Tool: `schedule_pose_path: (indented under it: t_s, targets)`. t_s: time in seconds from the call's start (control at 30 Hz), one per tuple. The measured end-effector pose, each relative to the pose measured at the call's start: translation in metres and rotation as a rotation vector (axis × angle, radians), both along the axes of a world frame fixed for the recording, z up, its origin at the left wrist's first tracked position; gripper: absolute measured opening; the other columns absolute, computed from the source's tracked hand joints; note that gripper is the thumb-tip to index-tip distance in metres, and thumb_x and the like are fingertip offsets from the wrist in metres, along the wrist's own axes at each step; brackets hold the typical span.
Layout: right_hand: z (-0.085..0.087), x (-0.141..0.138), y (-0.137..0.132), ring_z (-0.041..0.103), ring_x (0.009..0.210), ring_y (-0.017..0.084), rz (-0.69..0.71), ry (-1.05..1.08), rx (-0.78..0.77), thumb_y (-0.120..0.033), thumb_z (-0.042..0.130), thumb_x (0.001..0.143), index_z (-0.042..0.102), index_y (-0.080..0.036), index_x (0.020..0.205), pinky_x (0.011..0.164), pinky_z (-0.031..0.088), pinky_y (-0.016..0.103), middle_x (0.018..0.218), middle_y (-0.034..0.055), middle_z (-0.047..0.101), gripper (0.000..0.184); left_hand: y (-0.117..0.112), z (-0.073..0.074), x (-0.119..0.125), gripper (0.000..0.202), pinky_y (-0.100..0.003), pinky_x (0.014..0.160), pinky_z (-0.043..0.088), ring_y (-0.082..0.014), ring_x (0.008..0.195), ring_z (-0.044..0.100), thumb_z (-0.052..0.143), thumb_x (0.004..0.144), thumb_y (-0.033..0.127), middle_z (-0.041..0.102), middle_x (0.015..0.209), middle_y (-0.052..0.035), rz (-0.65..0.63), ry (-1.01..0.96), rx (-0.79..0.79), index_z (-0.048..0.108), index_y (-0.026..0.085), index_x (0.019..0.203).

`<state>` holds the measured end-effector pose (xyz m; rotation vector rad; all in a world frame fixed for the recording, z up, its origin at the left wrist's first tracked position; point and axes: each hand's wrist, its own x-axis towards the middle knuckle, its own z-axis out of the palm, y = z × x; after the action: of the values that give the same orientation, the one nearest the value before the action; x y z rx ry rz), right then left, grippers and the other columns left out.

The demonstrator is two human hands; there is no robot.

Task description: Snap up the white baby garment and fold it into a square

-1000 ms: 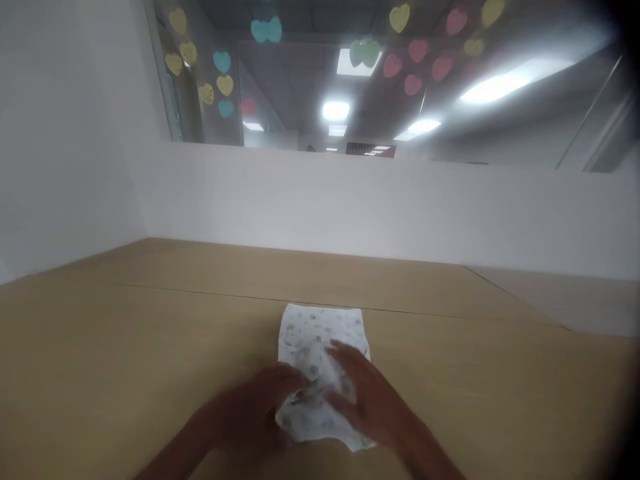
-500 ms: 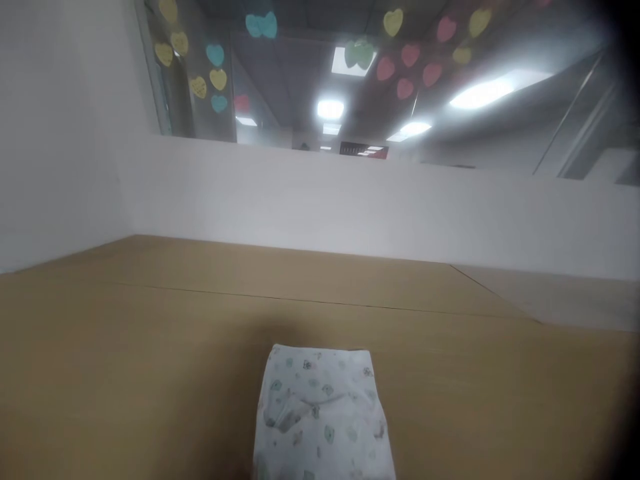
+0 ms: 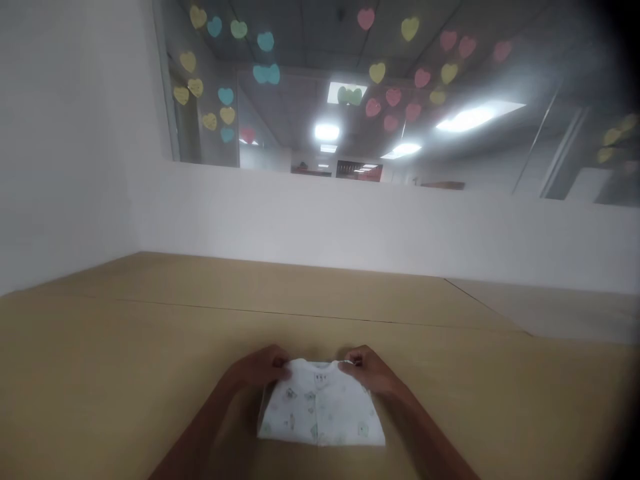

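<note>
A small white baby garment [image 3: 330,407] with a pale green and brown print lies folded on the wooden table, its neckline at the far side and a small dark mark inside the collar. A seam or opening runs down its middle. My left hand [image 3: 263,367] pinches its upper left corner by the neckline, thumb on top. On the other side, my right hand [image 3: 370,370] grips the upper right corner the same way. The fingertips under the fabric are partly hidden.
The light wooden table [image 3: 150,347] has a thin seam across it towards the back. A white wall [image 3: 300,220] rises behind, with a window above bearing heart-shaped notes [image 3: 393,97]. Another white wall [image 3: 75,147] stands at the left.
Both hands have come into view at the garment's far corners. The fabric, earlier a longer smooth panel, now shows its collar and is shorter. The view has tilted slightly up.
</note>
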<state>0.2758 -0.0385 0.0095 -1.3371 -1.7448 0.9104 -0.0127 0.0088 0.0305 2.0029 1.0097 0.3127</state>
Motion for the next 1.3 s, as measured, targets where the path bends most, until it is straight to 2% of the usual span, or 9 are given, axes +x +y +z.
schedule_pose_path:
  t_s: [0.13,0.4,0.5,0.6,0.67,0.8,0.97,1.13,1.3]
  targets:
    - [-0.02,0.002,0.008,0.044,0.054,0.01,-0.016,-0.016,0.08,-0.038,0.06,0.076,0.055,-0.016,0.052,0.055,0.033,0.023,0.052,-0.0053,0.049,0.032,0.004,-0.013,-0.002,0.017,-0.027,0.062,0.036,-0.0175,0.07,0.051,0.059,0.069,0.032,0.056,0.072,0.0004,0.046,-0.001,0.083,0.06,0.015,0.075]
    - [-0.024,-0.001,0.006,0.051,0.062,0.013,-0.107,-0.148,0.165,-0.028,0.058,0.077,0.058,-0.017,0.062,0.061,0.038,0.025,0.062,-0.0022,0.056,0.019,-0.005,-0.014,0.008,0.017,-0.031,0.071,0.042,-0.0227,0.081,0.059,0.056,0.071,0.026,0.063,0.089,-0.0066,0.159,0.07,0.253,0.061,0.015,0.084]
    - [-0.022,-0.003,0.003,0.055,0.068,0.015,-0.219,-0.25,0.249,-0.025,0.057,0.076,0.063,-0.017,0.076,0.065,0.043,0.027,0.072,0.0003,0.059,0.01,-0.011,-0.012,0.014,0.019,-0.035,0.076,0.043,-0.0239,0.085,0.059,0.055,0.071,0.018,0.063,0.094,-0.0082,0.241,0.133,0.426,0.059,0.017,0.089]
    - [-0.014,-0.009,-0.008,0.061,0.083,0.02,-0.348,-0.352,0.328,-0.029,0.055,0.081,0.064,-0.017,0.095,0.077,0.049,0.033,0.093,0.0072,0.063,0.02,-0.023,-0.006,0.02,0.021,-0.041,0.086,0.042,-0.0282,0.097,0.058,0.055,0.078,0.021,0.063,0.103,-0.0114,0.326,0.108,0.621,0.06,0.019,0.098]
    - [-0.011,-0.02,-0.018,0.061,0.099,0.023,-0.37,-0.382,0.392,-0.032,0.049,0.088,0.063,-0.018,0.105,0.089,0.05,0.037,0.107,0.0108,0.063,0.026,-0.037,-0.006,0.029,0.02,-0.045,0.091,0.042,-0.0299,0.103,0.057,0.05,0.087,0.028,0.064,0.107,-0.0124,0.296,0.031,0.664,0.062,0.021,0.102]
    - [-0.026,-0.055,-0.036,0.046,0.132,0.026,-0.236,-0.492,0.365,-0.04,0.035,0.096,0.05,-0.011,0.134,0.111,0.04,0.041,0.139,0.0174,0.052,0.05,-0.066,-0.026,0.059,0.034,-0.054,0.105,0.035,-0.035,0.117,0.054,0.042,0.091,0.024,0.063,0.121,-0.0168,0.098,0.074,0.613,0.064,0.017,0.116]
    - [-0.044,-0.068,-0.042,0.021,0.147,0.03,-0.084,-0.653,0.192,-0.053,0.023,0.097,0.032,-0.002,0.146,0.12,0.024,0.048,0.156,0.0206,0.027,0.071,-0.073,-0.057,0.069,0.055,-0.055,0.119,0.015,-0.033,0.144,0.023,0.037,0.093,0.024,0.031,0.153,-0.0198,0.01,0.234,0.632,0.036,0.008,0.146]
    - [-0.037,-0.043,-0.041,0.015,0.148,0.029,-0.002,-0.706,0.189,-0.061,0.023,0.095,0.029,-0.008,0.149,0.121,0.017,0.05,0.159,0.0161,0.021,0.076,-0.062,-0.054,0.042,0.066,-0.058,0.119,0.011,-0.0337,0.145,0.019,0.041,0.095,0.047,0.028,0.154,-0.0198,0.053,0.194,0.586,0.029,0.01,0.149]
    - [-0.038,-0.014,-0.036,0.01,0.149,0.03,-0.032,-0.729,0.128,-0.068,0.026,0.091,0.024,-0.021,0.152,0.12,0.013,0.054,0.161,0.009,0.016,0.076,-0.054,-0.047,0.029,0.074,-0.054,0.119,0.019,-0.033,0.146,0.018,0.042,0.093,0.056,0.023,0.157,-0.0181,0.067,0.238,0.558,0.026,0.011,0.15]
